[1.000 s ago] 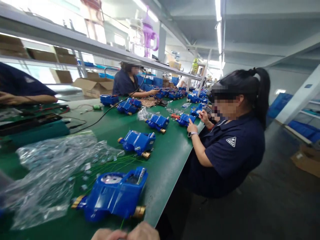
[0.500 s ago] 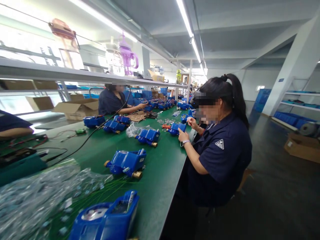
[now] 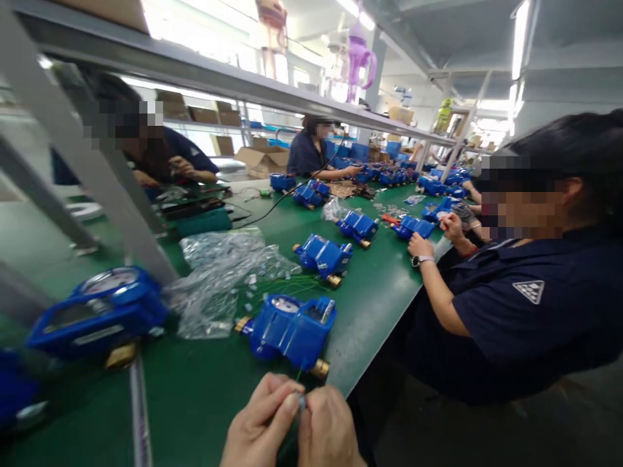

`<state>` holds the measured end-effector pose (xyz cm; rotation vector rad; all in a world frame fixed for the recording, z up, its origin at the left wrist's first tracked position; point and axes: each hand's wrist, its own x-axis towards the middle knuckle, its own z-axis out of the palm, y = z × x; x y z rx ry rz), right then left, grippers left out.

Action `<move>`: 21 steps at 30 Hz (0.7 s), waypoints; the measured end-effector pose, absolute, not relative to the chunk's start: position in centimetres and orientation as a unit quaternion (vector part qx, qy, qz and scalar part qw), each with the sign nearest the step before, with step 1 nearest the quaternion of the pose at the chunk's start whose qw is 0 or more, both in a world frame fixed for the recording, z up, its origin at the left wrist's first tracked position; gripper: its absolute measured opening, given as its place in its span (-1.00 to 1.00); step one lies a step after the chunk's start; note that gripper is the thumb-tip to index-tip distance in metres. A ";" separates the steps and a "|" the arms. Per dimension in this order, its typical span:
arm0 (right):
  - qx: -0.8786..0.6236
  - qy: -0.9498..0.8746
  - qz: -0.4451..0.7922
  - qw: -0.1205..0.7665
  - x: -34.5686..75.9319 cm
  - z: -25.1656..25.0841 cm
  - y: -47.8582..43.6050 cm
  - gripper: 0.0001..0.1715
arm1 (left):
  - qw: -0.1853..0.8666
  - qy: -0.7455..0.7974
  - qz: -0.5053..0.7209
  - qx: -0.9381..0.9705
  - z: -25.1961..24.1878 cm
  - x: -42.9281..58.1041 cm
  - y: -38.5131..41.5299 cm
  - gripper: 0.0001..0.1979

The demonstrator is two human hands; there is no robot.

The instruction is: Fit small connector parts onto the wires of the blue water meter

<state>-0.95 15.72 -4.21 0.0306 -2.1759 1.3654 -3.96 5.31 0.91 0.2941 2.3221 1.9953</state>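
Observation:
At the bottom centre, my left hand (image 3: pixel 265 421) and my right hand (image 3: pixel 328 429) meet with fingers pinched together. Between the fingertips shows a small grey-blue plastic seal (image 3: pixel 302 401), partly hidden by the fingers. A thin green wire (image 3: pixel 298 375) rises from it towards the nearest blue water meter (image 3: pixel 287 331), which lies on the green table just beyond my hands. That meter has brass pipe ends and a round dial on top. Left of it are loose small seals and green wires (image 3: pixel 287 284) beside a crumpled clear plastic bag (image 3: pixel 209 279).
More blue water meters (image 3: pixel 324 254) line the table (image 3: pixel 360 324) ahead; another meter (image 3: pixel 107 311) sits left by a metal shelf post (image 3: pixel 97 149). A co-worker (image 3: pixel 545 279) sits close on the right, hands at a meter. Other people sit across the table.
The view has swung left and down. My two hands, pinched on the seal, now show at the bottom; they were out of view before.

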 end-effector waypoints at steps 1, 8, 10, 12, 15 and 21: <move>0.019 -0.784 0.582 0.217 -0.9 -3.8 16.1 -0.78 | 0.039 0.751 0.652 0.101 1.0 -3.7 5.5 -0.83; -0.010 -0.603 0.790 -0.108 -1.2 -2.3 16.5 -0.70 | 0.074 0.765 0.619 0.162 1.4 -3.2 4.9 -0.80; -0.016 -0.624 0.780 -0.056 -0.9 -2.4 17.1 -0.66 | 0.045 0.794 0.587 0.151 1.7 -3.2 4.2 -0.78; 0.027 -0.707 0.706 0.020 -0.6 -2.5 18.1 -0.67 | 0.037 0.836 0.531 0.132 2.2 -3.2 3.8 -0.74; 0.175 -0.833 0.506 0.138 -0.4 -2.7 19.4 -0.77 | 0.125 0.870 0.461 0.124 2.5 -3.2 3.8 -0.54; 0.210 -0.831 0.489 0.160 -0.5 -3.3 19.1 -0.79 | 0.167 0.862 0.457 0.145 1.5 -2.7 5.0 -0.57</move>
